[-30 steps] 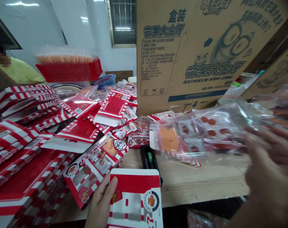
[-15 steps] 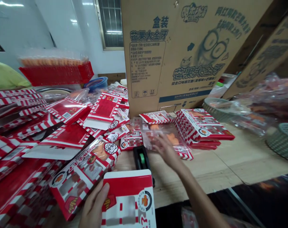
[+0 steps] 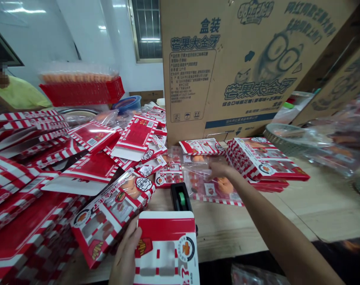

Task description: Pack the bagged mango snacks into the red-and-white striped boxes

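Note:
My left hand (image 3: 126, 255) grips the left edge of a flat red-and-white carton (image 3: 167, 247) with clear windows, at the table's near edge. My right hand (image 3: 219, 169) reaches across the table, fingers closed on a clear plastic tray of orange and red snacks (image 3: 212, 185) that lies on the wood. A black tape dispenser (image 3: 180, 197) with a green roll sits between the carton and the tray. A filled red-striped box (image 3: 113, 211) lies just left of my left hand.
Piles of flat red-striped cartons (image 3: 34, 166) cover the left. A stack of filled boxes (image 3: 264, 160) stands right of my hand. A big cardboard box (image 3: 236, 63) walls the back. Bags of snacks (image 3: 337, 142) and a basket (image 3: 282, 136) are at right. A person in yellow (image 3: 16, 93) sits far left.
My right hand carried the clear snack tray from the right, set it down mid-table and now holds it further out. My left hand stayed on the flat carton.

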A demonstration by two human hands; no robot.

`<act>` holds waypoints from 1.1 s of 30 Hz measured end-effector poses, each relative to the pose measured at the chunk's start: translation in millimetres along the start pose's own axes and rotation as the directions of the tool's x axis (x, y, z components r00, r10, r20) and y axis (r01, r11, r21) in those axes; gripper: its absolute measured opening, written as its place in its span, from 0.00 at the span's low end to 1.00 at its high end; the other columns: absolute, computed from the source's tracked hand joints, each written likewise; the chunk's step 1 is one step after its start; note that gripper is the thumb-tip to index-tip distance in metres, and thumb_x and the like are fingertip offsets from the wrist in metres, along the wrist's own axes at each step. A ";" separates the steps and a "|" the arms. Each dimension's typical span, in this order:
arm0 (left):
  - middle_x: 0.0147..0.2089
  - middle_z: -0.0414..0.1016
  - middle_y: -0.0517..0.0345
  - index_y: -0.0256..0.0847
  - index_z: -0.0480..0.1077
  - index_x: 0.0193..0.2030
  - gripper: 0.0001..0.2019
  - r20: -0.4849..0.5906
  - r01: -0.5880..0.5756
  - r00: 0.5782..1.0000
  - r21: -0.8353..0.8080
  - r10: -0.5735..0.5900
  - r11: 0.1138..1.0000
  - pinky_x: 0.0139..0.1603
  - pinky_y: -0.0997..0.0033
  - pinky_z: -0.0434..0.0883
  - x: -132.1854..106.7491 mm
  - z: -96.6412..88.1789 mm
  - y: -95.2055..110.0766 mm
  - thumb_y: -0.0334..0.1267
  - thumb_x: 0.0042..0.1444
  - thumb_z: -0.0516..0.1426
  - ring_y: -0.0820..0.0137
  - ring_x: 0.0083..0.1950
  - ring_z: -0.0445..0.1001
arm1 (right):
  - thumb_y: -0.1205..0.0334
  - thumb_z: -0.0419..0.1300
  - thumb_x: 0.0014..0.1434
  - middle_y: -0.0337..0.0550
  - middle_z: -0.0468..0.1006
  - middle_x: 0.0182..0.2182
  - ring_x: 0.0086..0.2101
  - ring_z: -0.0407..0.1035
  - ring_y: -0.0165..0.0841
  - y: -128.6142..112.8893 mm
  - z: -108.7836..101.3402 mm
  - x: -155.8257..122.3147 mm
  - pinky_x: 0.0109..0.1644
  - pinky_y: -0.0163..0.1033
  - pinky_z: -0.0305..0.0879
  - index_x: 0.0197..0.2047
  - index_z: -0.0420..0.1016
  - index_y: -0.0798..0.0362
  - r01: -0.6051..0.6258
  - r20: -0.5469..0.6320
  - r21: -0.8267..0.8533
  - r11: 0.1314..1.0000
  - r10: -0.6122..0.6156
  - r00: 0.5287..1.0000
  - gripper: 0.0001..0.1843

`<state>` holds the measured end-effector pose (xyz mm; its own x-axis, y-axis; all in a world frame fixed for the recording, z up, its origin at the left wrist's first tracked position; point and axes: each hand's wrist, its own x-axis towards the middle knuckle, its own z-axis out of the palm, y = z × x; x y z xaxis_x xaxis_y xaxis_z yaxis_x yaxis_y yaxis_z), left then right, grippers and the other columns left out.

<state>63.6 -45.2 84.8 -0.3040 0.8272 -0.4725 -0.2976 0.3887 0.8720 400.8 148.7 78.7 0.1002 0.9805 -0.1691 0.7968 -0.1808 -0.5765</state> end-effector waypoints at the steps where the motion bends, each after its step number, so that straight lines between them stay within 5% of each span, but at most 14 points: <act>1: 0.56 0.77 0.57 0.44 0.76 0.48 0.21 -0.012 -0.036 0.999 -0.009 0.036 0.999 0.68 0.55 0.58 -0.9 0.7 -0.3 0.52 0.51 0.60 0.55 0.65 0.65 | 0.57 0.57 0.66 0.44 0.76 0.44 0.38 0.73 0.34 -2.8 -5.8 -4.0 0.42 0.43 0.73 0.48 0.72 0.55 0.007 0.010 0.007 1.000 -0.007 1.000 0.12; 4: 0.50 0.80 0.58 0.44 0.76 0.46 0.22 -0.067 -0.084 0.994 -0.007 0.084 0.996 0.60 0.63 0.68 -4.5 3.9 0.7 0.54 0.49 0.61 0.56 0.61 0.70 | 0.52 0.64 0.59 0.37 0.75 0.27 0.25 0.69 0.28 -10.0 -32.8 -30.7 0.30 0.35 0.68 0.32 0.74 0.57 0.067 0.012 0.071 0.995 -0.068 0.998 0.15; 7: 0.40 0.82 0.61 0.45 0.76 0.41 0.18 -0.087 -0.090 0.992 0.002 0.090 0.996 0.47 0.72 0.74 -7.9 8.6 4.3 0.53 0.46 0.63 0.59 0.54 0.75 | 0.46 0.73 0.41 0.33 0.67 0.16 0.20 0.61 0.27 -18.1 -55.8 -72.2 0.23 0.32 0.59 0.19 0.68 0.54 0.154 -0.116 0.192 0.969 -0.133 0.984 0.23; 11: 0.33 0.80 0.63 0.43 0.76 0.34 0.19 0.086 -0.118 0.989 -0.028 0.120 0.993 0.36 0.77 0.73 -10.1 18.1 8.1 0.55 0.41 0.66 0.63 0.44 0.78 | 0.35 0.57 0.55 0.38 0.76 0.28 0.25 0.69 0.32 -42.5 -37.1 -124.2 0.26 0.36 0.65 0.39 0.71 0.50 0.231 -0.429 0.406 0.884 -0.039 0.903 0.26; 12: 0.32 0.80 0.63 0.43 0.76 0.34 0.20 0.130 -0.125 0.983 -0.020 0.126 0.992 0.36 0.77 0.73 -10.5 20.7 8.0 0.55 0.41 0.66 0.63 0.42 0.78 | 0.36 0.58 0.55 0.39 0.78 0.33 0.28 0.72 0.32 -51.3 -23.2 -133.9 0.30 0.37 0.69 0.45 0.70 0.49 0.252 -0.452 0.495 0.832 -0.001 0.892 0.26; 13: 0.32 0.80 0.62 0.42 0.76 0.34 0.20 0.172 -0.128 0.977 -0.008 0.128 0.992 0.37 0.76 0.72 -10.8 23.0 7.3 0.56 0.42 0.66 0.63 0.41 0.78 | 0.42 0.66 0.50 0.39 0.80 0.37 0.32 0.74 0.34 -60.3 -7.7 -142.0 0.35 0.39 0.71 0.48 0.70 0.48 0.254 -0.394 0.691 0.677 0.058 0.917 0.27; 15: 0.35 0.79 0.60 0.41 0.76 0.36 0.22 0.234 -0.147 0.962 0.020 0.138 0.989 0.40 0.73 0.72 -11.0 25.6 5.0 0.58 0.44 0.65 0.61 0.43 0.77 | 0.48 0.73 0.42 0.38 0.82 0.34 0.32 0.75 0.34 -75.7 21.3 -153.8 0.37 0.38 0.72 0.41 0.76 0.49 0.142 -0.178 0.927 0.347 0.075 0.981 0.24; 17: 0.42 0.78 0.57 0.42 0.75 0.37 0.22 0.243 -0.212 0.950 0.040 0.197 0.976 0.47 0.71 0.71 -9.5 24.3 1.9 0.58 0.45 0.64 0.60 0.49 0.75 | 0.50 0.74 0.40 0.40 0.81 0.27 0.28 0.75 0.34 -83.4 39.4 -161.3 0.34 0.38 0.72 0.31 0.79 0.53 0.028 -0.036 0.974 0.223 0.029 0.999 0.18; 23: 0.54 0.69 0.52 0.42 0.73 0.33 0.15 0.254 -0.482 0.863 0.157 0.437 0.862 0.59 0.69 0.63 0.0 6.3 -9.5 0.53 0.53 0.61 0.61 0.58 0.67 | 0.53 0.76 0.38 0.41 0.81 0.23 0.26 0.74 0.32 -62.9 24.8 -170.6 0.31 0.34 0.69 0.28 0.82 0.53 -0.073 0.100 0.968 0.241 -0.099 0.990 0.16; 28: 0.32 0.69 0.61 0.42 0.65 0.25 0.15 0.414 -0.549 0.767 0.026 0.491 0.835 0.36 0.78 0.68 0.3 3.5 -11.8 0.47 0.56 0.60 0.71 0.34 0.70 | 0.50 0.72 0.48 0.39 0.81 0.26 0.28 0.74 0.32 -43.8 4.1 -176.2 0.35 0.36 0.70 0.31 0.82 0.51 -0.046 0.226 0.880 0.473 -0.330 0.917 0.14; 31: 0.26 0.63 0.64 0.42 0.61 0.23 0.17 0.567 -0.561 0.679 -0.008 0.466 0.828 0.31 0.78 0.66 2.5 5.4 -1.0 0.46 0.57 0.59 0.73 0.29 0.65 | 0.46 0.69 0.50 0.40 0.81 0.29 0.30 0.74 0.35 -47.1 -0.1 -179.7 0.36 0.37 0.70 0.34 0.80 0.52 0.028 0.296 0.771 0.636 -0.397 0.869 0.17; 33: 0.25 0.62 0.63 0.42 0.59 0.22 0.18 0.650 -0.577 0.631 0.028 0.423 0.817 0.32 0.77 0.66 4.1 7.4 7.5 0.46 0.58 0.58 0.72 0.29 0.64 | 0.42 0.67 0.50 0.43 0.81 0.35 0.35 0.75 0.38 -55.7 -2.2 -177.4 0.38 0.40 0.72 0.42 0.78 0.50 0.122 0.217 0.730 0.672 -0.398 0.891 0.23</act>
<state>66.7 -36.0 90.4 0.2709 0.9501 0.1544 -0.0427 -0.1483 0.9880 339.9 -15.0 142.5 -0.3569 0.9293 -0.0947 0.1125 -0.0579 -0.9920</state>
